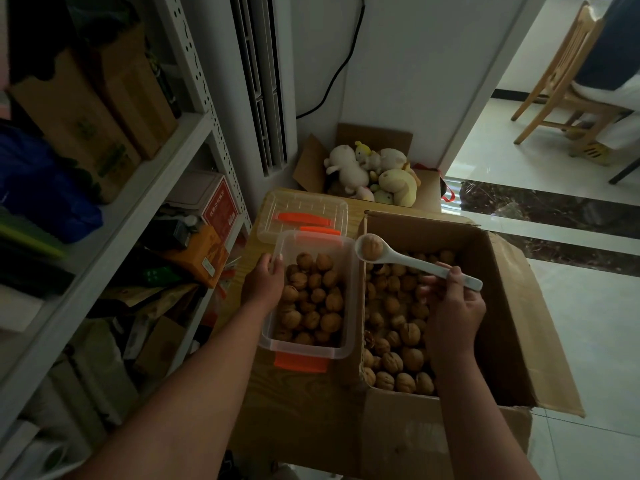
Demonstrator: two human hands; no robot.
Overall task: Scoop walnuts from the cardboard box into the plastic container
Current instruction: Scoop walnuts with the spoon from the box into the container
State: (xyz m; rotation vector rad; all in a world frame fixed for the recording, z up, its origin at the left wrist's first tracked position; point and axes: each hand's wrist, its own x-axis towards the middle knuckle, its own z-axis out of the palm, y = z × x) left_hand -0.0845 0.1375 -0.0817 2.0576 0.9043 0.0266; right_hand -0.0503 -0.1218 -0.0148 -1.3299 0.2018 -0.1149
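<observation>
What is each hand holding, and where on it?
The right hand pinches the white spoon by its handle end; the left hand grips the clear plastic container by its left rim.

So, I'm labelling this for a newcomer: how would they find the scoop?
Find the big open cardboard box of walnuts on the right. Over its left wall the right hand holds a white spoon. It is the only white utensil, with one walnut in its bowl.

My left hand (263,285) grips the left rim of the plastic container (304,351), bare forearm reaching straight toward it. My right hand (455,306) hovers right of the container, fingers curled round a spoon (415,263) handle.
</observation>
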